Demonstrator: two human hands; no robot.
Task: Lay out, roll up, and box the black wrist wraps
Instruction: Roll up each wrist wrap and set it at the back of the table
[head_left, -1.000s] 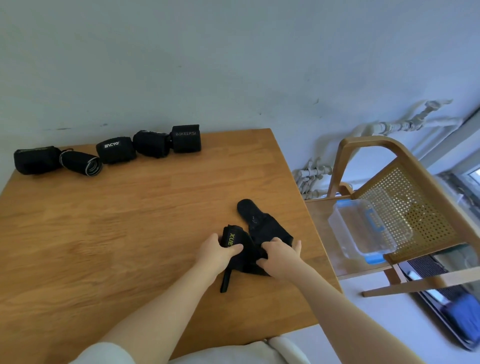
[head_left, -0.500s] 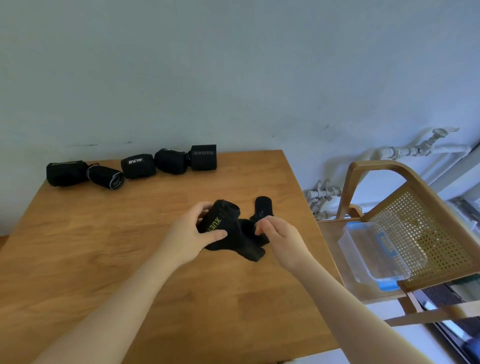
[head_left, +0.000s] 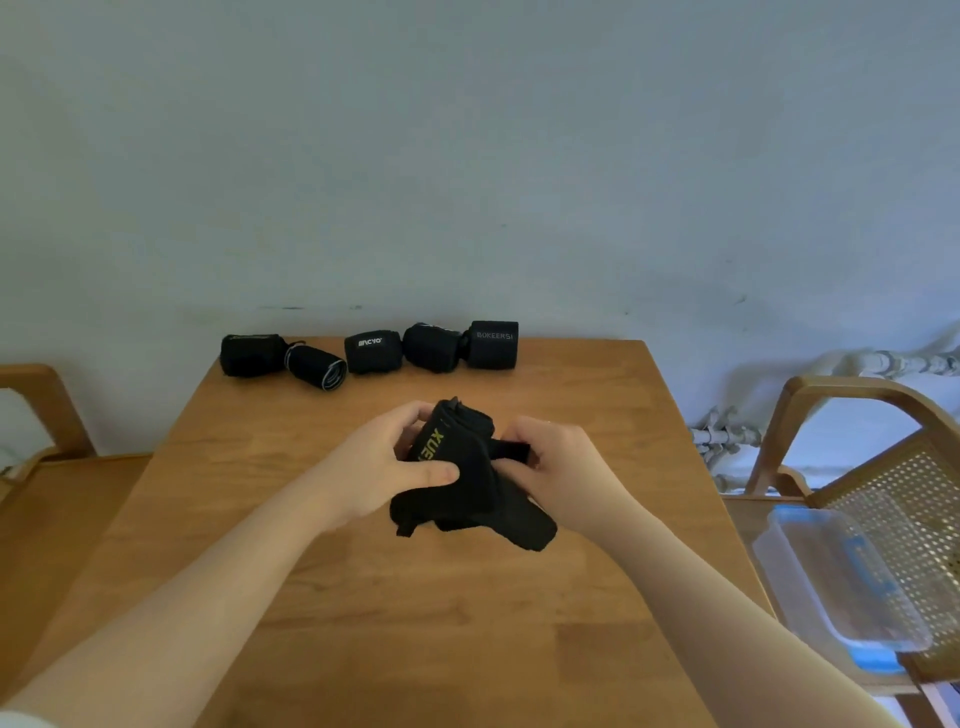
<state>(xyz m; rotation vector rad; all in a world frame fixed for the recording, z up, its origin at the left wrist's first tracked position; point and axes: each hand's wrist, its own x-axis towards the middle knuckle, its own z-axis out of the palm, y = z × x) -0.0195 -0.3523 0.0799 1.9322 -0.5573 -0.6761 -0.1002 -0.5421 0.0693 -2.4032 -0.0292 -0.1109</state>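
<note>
Your left hand (head_left: 379, 470) curls round the rolled end of one black wrist wrap (head_left: 467, 483), thumb across the front below the yellow-green lettering; your right hand (head_left: 563, 467) pinches its strap end, though those fingertips are hidden behind the fabric. You hold the wrap above the middle of the table (head_left: 363, 623), its long axis slanting from the far left roll down to a loose tail hanging near right. The lettering reads only partly. Five rolled wraps (head_left: 373, 352) sit in one row along the far edge against the wall, axes roughly left to right; two logos face you. One clear box (head_left: 841, 577) with blue clips rests on the chair (head_left: 852, 395) at right, blurred and cut off by the frame. A second chair (head_left: 47, 405) shows partly at left
</note>
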